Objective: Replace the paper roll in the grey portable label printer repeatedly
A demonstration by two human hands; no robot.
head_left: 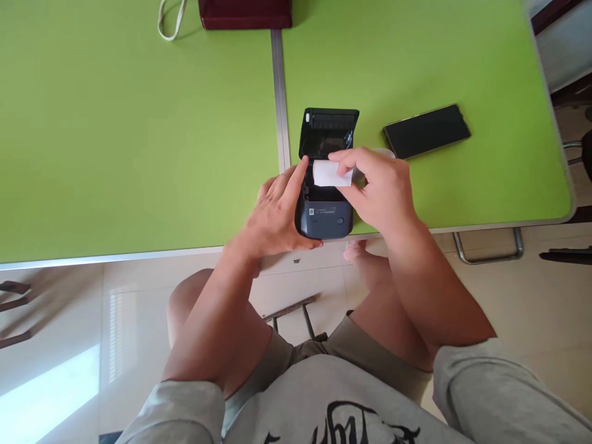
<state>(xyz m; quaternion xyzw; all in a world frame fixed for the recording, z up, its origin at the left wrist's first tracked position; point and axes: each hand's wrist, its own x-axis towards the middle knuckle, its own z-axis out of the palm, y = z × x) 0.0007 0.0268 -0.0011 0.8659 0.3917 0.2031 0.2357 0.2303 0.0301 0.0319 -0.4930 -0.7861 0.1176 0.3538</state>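
Note:
A small dark printer (325,219) stands at the near edge of the green table (139,142), its lid (329,126) hinged up and open toward the far side. My left hand (277,213) rests against the printer's left side, fingers wrapped on its body and forefinger along the open bay. My right hand (379,188) pinches a white paper roll (329,173) over the open compartment. Whether the roll sits inside the bay or just above it, I cannot tell.
A black phone (425,131) lies face up to the right of the printer. A dark red case (245,13) with a pale cord (170,21) sits at the far edge. A metal seam (279,92) divides two tabletops. Chair legs (490,250) stand below.

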